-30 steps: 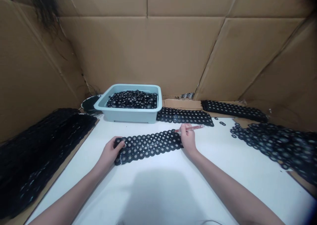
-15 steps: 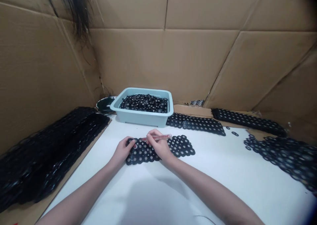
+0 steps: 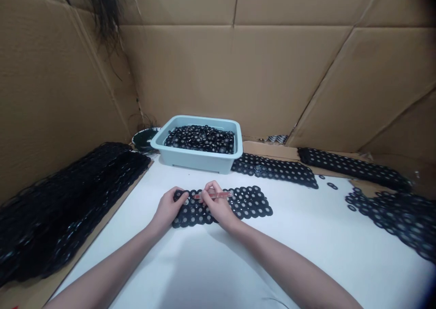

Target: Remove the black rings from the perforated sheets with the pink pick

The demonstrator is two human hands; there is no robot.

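Observation:
A black strip of joined rings lies flat on the white table in front of me. My left hand presses on the strip's left end with its fingers curled over the edge. My right hand rests on the strip near its left part and pinches a thin reddish stick, which lies across the rings and points right. The two hands are close together.
A pale blue tub full of loose black rings stands behind the strip. More ring strips lie behind and to the right. A large heap of black strips fills the left side; another pile sits at right. Cardboard walls surround the table.
My right hand slid with the stick from the strip's right end to near its left end, next to my left hand. The view shifted, so things appear further right.

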